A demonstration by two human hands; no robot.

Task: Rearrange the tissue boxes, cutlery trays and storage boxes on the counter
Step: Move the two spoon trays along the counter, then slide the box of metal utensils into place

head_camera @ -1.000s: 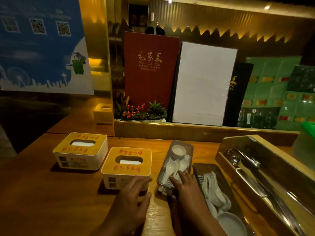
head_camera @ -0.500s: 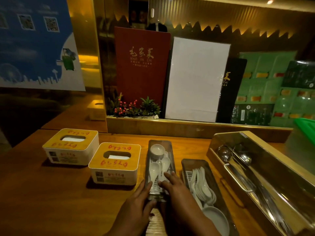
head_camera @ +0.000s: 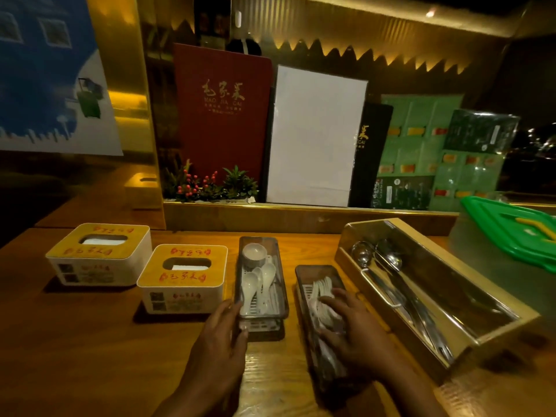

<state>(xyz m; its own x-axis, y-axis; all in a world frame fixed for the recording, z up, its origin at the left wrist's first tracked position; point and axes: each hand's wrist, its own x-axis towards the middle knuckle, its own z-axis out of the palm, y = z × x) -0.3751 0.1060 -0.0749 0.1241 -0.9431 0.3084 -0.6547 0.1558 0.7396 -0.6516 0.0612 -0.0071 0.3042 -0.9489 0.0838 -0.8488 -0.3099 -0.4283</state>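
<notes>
Your left hand [head_camera: 224,335] rests open against the near corner of the left cutlery tray [head_camera: 261,284] on the counter [head_camera: 90,341]. Your right hand [head_camera: 353,329] lies flat, holding nothing, over the right cutlery tray [head_camera: 319,320]. Risk: pushing jolts the loose spoons [head_camera: 255,284] out.

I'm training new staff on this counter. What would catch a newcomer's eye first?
Two yellow-topped white tissue boxes at left, and a tall red menu standing behind. The left hand touches a clear spoon tray; the right hand rests on its neighbour.
</notes>
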